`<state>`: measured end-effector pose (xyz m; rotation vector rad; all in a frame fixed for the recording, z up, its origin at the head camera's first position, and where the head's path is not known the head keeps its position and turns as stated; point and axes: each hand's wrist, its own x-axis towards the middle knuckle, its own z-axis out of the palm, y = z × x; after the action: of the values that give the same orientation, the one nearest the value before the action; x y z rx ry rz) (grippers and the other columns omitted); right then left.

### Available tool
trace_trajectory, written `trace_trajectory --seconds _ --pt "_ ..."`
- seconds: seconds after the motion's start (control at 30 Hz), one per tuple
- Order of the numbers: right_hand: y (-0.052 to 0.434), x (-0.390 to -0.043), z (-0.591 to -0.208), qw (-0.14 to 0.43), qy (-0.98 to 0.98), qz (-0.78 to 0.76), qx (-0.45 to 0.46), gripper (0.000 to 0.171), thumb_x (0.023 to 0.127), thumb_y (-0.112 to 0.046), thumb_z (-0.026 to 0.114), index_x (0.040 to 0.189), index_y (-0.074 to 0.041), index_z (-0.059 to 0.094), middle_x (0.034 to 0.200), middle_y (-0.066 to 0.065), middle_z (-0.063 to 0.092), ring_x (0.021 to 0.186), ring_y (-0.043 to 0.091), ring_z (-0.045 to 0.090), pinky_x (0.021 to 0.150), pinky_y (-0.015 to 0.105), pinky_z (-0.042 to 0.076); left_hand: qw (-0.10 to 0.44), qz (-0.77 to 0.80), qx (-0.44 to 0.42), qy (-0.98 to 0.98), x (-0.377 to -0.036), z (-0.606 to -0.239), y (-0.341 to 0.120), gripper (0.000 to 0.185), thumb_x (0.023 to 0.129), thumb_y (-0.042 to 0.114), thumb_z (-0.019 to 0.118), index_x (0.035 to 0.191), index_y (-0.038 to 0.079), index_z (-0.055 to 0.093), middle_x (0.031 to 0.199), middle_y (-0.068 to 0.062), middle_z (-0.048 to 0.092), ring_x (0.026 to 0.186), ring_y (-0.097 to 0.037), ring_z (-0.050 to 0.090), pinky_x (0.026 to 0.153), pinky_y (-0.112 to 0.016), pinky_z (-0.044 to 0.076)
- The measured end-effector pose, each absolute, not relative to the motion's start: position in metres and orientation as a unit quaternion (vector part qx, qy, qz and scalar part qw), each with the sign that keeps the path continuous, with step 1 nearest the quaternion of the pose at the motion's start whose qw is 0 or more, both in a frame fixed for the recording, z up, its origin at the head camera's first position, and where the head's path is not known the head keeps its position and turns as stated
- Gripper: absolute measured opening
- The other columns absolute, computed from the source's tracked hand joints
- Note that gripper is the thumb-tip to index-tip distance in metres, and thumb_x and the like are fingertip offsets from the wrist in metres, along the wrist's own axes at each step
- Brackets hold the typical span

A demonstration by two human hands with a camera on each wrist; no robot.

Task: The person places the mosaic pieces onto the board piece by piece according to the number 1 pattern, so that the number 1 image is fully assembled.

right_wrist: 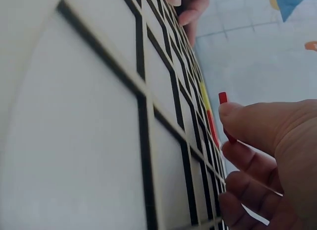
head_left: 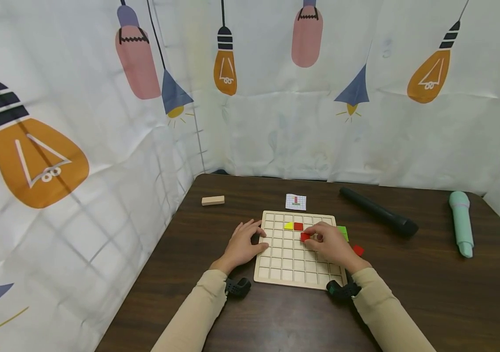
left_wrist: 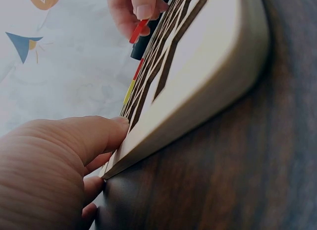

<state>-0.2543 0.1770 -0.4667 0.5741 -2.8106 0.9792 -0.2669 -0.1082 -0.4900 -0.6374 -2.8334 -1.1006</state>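
Note:
A light wooden grid board (head_left: 276, 261) lies on the table. My left hand (head_left: 243, 244) holds its left edge; in the left wrist view the thumb (left_wrist: 101, 136) lies on the rim and the other fingers are at the side. My right hand (head_left: 331, 244) pinches a red square tile (head_left: 305, 236) between thumb and fingertips. The right wrist view shows this red tile tilted on edge, above the board. Toward the board's far side, a yellow tile (head_left: 289, 226) with a slanted side sits beside another red tile (head_left: 298, 226).
Right of the board, partly behind my right hand, are green tiles (head_left: 343, 231) and a red tile (head_left: 358, 250). Beyond it lies a pattern card (head_left: 295, 202). A wooden block (head_left: 212, 200), black microphone (head_left: 379, 212) and mint-green microphone-shaped object (head_left: 462, 225) lie farther out. A printed curtain (head_left: 276, 122) hangs behind.

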Motion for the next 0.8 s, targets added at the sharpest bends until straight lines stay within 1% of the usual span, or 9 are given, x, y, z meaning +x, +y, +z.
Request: trace_trajectory --seconds 0.23,0.4,0.5,0.8 --pt "0.165 -0.260 -0.472 0.071 -0.924 0.329 0.180 0.026 0.084 -0.019 0.078 0.109 -0.011 0.074 0.091 -0.003 0.061 0.070 0.014 0.047 0.059 0.027 0.040 0.019 -0.355 -0.203 -0.912 -0.266 -0.488 -0.108 0.017 0.089 0.031 0.071 0.100 0.020 0.064 0.151 -0.004 0.043 0.145 -0.024 0.028 0.122 -0.045 0.008" --pt "0.160 -0.262 -0.479 0.091 -0.924 0.331 0.167 0.024 0.085 -0.018 0.076 0.108 -0.010 0.074 0.095 0.000 0.064 0.072 0.015 0.047 0.060 0.028 0.040 0.017 -0.353 -0.201 -0.914 -0.266 -0.489 -0.108 0.018 0.089 0.031 0.071 0.100 0.019 0.064 0.151 -0.004 0.043 0.145 -0.024 0.028 0.122 -0.045 0.009" --pt "0.160 -0.262 -0.483 0.098 -0.924 0.334 0.155 0.024 0.085 -0.018 0.077 0.108 -0.011 0.074 0.096 0.000 0.064 0.074 0.015 0.048 0.061 0.028 0.041 0.017 -0.351 -0.201 -0.914 -0.266 -0.490 -0.108 0.018 0.089 0.031 0.071 0.100 0.019 0.064 0.151 -0.004 0.043 0.145 -0.024 0.028 0.122 -0.045 0.009" --pt "0.155 -0.261 -0.488 0.111 -0.920 0.353 0.130 0.025 0.085 -0.023 0.077 0.108 -0.012 0.075 0.095 0.000 0.061 0.072 0.016 0.047 0.059 0.028 0.038 0.015 -0.349 -0.204 -0.914 -0.266 -0.488 -0.108 0.019 0.089 0.030 0.071 0.101 0.018 0.064 0.152 -0.006 0.042 0.145 -0.025 0.027 0.122 -0.046 0.009"
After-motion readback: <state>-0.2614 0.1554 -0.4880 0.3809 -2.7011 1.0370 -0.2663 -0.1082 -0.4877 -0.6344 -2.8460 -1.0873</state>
